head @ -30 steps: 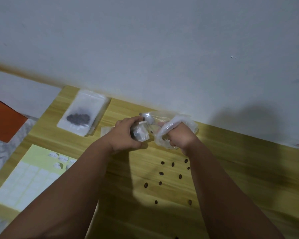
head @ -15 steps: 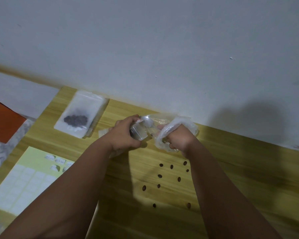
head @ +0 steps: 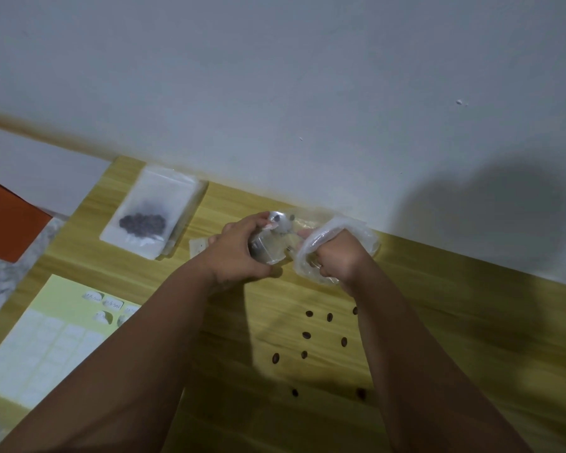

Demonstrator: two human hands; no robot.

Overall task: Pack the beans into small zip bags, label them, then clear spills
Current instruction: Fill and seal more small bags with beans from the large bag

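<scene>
The left hand (head: pixel 239 253) curls its fingers (head: pixel 254 223) round a small clear pouch (head: pixel 270 251). Its mouth faces the right hand (head: pixel 337 261), which clenches a crumpled plastic bag (head: pixel 356 230), probably for transferring beans. Spilled beans (head: pixel 306 335) lie on the bench (head: pixel 438 305) below both sets of fingers.

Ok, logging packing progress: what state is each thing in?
Left hand: grips small clear bag.
Right hand: grips crumpled plastic bag.
Filled zip bag: lies flat on table, beans inside.
Loose beans: scattered on table.
Label sheet: flat, some labels peeled.
</scene>
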